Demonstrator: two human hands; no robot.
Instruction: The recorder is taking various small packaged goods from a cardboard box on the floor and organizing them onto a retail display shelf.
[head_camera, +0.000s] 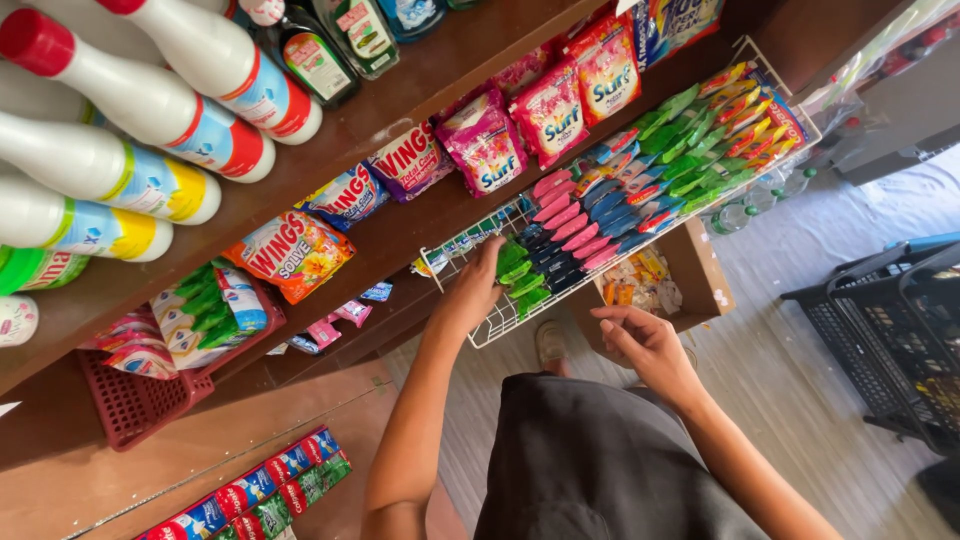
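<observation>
Left hand (478, 285) fingers closed on green sachets (520, 280) in wire rack (500, 325); right hand (645, 345) loosely curled, empty, hanging just beside. Sachets packed tight, careless tug could probably spill neighbours.

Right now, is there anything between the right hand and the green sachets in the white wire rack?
Nothing visible. The right hand hangs in open air beside the wire rack, empty. The left hand already rests on the green sachets at the rack's near end, partly covering them.
</observation>
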